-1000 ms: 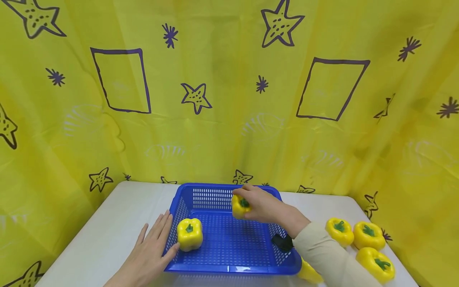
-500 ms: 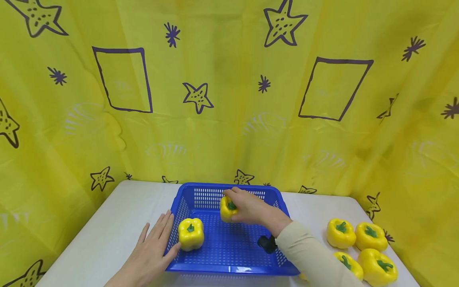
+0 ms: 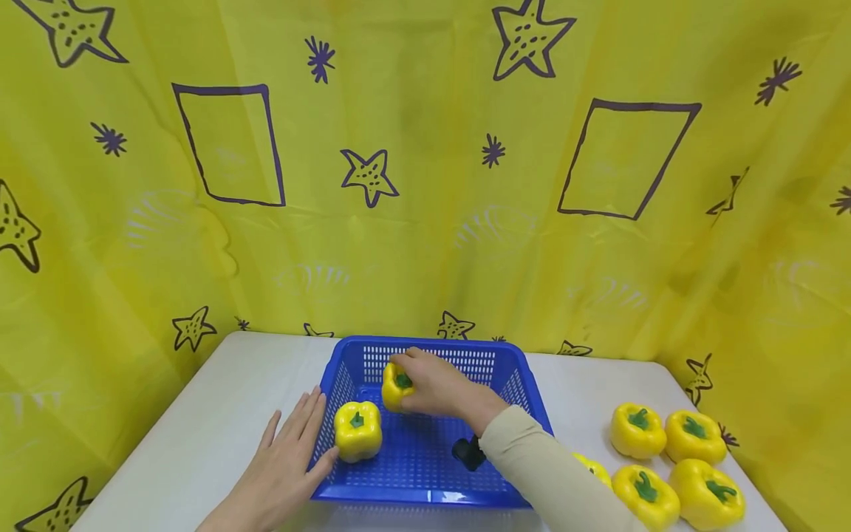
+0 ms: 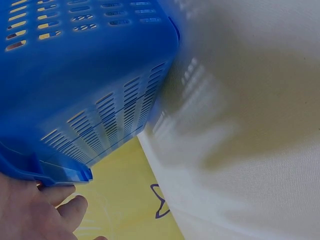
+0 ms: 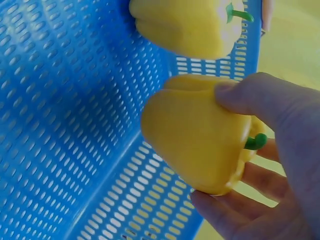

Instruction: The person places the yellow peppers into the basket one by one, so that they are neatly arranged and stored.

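Observation:
In the head view my right hand (image 3: 444,386) grips a yellow bell pepper (image 3: 394,391) by its sides, low inside the blue plastic basket (image 3: 399,493). The right wrist view shows the thumb on one side of this bell pepper (image 5: 195,130) and fingers on the other, its green stem facing the palm. A second yellow bell pepper (image 3: 357,434) sits upright at the basket's left wall, just nearer than the held one. My left hand (image 3: 279,465) lies along the left rim with fingers straight; in the left wrist view its fingers (image 4: 72,210) show at the basket's rim.
Several yellow bell peppers (image 3: 645,496) stand on the white table (image 3: 233,391) right of the basket, one partly hidden by the right sleeve (image 3: 545,473). A black device (image 3: 469,452) hangs under the right wrist. A yellow patterned curtain (image 3: 425,251) encloses the table behind and at the sides.
My right hand has moved left across the basket with the bell pepper, closer to the other one. More of the peppers on the right now show past the sleeve. The left hand stays on the rim.

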`<state>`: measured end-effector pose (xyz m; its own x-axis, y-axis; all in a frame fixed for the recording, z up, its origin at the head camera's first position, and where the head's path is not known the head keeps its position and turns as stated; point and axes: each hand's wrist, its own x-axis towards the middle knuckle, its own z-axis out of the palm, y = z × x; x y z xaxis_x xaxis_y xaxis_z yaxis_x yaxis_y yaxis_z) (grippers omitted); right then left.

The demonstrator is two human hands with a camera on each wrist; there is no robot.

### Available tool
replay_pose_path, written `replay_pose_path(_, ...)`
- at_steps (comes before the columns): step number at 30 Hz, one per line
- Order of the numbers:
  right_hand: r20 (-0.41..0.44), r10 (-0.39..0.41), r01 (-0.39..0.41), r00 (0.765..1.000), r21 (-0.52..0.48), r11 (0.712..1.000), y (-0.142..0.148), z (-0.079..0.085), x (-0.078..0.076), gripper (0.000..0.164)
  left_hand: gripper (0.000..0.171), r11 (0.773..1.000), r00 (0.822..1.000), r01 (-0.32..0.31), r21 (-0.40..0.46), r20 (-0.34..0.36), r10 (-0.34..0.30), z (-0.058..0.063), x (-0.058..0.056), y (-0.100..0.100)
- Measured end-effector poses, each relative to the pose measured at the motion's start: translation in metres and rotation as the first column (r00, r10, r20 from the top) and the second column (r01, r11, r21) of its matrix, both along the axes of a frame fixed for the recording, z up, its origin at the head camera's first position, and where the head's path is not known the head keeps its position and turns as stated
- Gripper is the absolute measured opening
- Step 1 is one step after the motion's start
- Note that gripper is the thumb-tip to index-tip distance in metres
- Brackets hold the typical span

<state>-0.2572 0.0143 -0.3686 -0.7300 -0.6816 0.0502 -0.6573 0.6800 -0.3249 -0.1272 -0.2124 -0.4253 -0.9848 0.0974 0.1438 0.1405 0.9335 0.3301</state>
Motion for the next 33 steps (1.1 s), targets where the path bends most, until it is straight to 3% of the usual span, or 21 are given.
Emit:
replay_pose_path(18,0.023,-0.015,0.015,1.0,0.006,1.0,-0.04,-0.007,-0.015,0.065,0.074,1.0,1.0,0.007,-0.007,-0.004,-0.007,0.0,-0.002,0.0)
replay_pose_path(26,0.029,-0.018,0.018,0.999,0.009,1.0,-0.051,-0.01,-0.018,0.065,0.076,1.0,0.998,-0.01,-0.001,0.068,0.01,0.003,-0.003,0.002)
replay_pose_path(33,0.047,-0.02,0.019,0.999,0.031,0.999,-0.06,-0.018,-0.019,0.061,0.075,1.0,0.997,-0.015,-0.004,0.078,0.016,0.002,-0.003,0.001)
